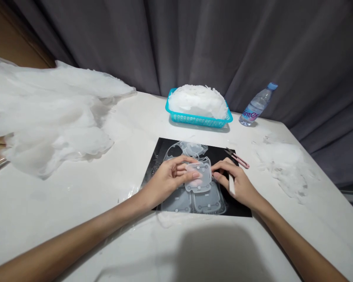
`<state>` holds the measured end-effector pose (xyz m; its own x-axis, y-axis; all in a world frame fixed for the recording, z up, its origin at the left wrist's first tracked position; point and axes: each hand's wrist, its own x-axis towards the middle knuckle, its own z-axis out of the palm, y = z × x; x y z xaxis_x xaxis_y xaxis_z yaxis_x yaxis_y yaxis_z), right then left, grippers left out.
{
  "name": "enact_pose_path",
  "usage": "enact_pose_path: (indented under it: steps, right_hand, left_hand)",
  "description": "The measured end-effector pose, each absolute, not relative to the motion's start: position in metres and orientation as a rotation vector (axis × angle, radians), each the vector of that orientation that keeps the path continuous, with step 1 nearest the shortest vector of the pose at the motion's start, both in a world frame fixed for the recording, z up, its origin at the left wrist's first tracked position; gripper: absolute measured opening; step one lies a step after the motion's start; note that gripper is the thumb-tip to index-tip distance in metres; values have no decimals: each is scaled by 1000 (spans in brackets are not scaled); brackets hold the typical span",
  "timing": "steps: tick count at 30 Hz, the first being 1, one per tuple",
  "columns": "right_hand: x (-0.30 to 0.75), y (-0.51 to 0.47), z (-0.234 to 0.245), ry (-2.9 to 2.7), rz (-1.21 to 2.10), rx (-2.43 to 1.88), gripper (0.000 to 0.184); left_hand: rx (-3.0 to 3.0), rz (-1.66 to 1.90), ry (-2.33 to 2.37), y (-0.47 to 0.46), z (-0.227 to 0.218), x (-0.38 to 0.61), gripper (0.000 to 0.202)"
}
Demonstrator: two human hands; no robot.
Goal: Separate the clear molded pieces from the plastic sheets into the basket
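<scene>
My left hand pinches a thin translucent moulded plastic piece, thumb on its face and fingers behind. The piece is roughly square with rounded, notched edges. My right hand is closed around a slim white-handled tool, whose kind I cannot make out. Its fingertips are at the right edge of the piece; whether they touch it is unclear. Beneath both hands lies a black mat, bearing several similar translucent pieces. Small pink-handled thread snips rest at the mat's upper right corner.
A blue plastic basket heaped with white translucent pieces stands at the back. To its right is a water bottle. A large pile of translucent sheets covers the table's left side, and scraps lie at right. A grey curtain hangs behind.
</scene>
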<state>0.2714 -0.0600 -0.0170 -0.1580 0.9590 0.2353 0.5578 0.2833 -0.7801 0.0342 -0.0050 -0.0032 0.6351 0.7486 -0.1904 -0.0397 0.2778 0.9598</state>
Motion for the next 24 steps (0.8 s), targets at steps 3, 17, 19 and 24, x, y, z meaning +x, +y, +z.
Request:
enact_pose_path:
  steps: [3,17,19,24]
  right_hand:
    - [275,-59,-15,-1725,689,-1371,17]
    - [254,-50,-1,-1785,944,-1341,23]
    - [253,-50,2,-1777,965,-1313,20]
    - [248,-47,-7,-1801,710,-1418,18]
  left_hand:
    - [1218,594,719,-7,-2,35,36]
    - [1818,524,788,-13,-3,30,29]
    - [1995,496,785,-16,-3,30,30]
    - [2711,693,564,-41,-10,32,27]
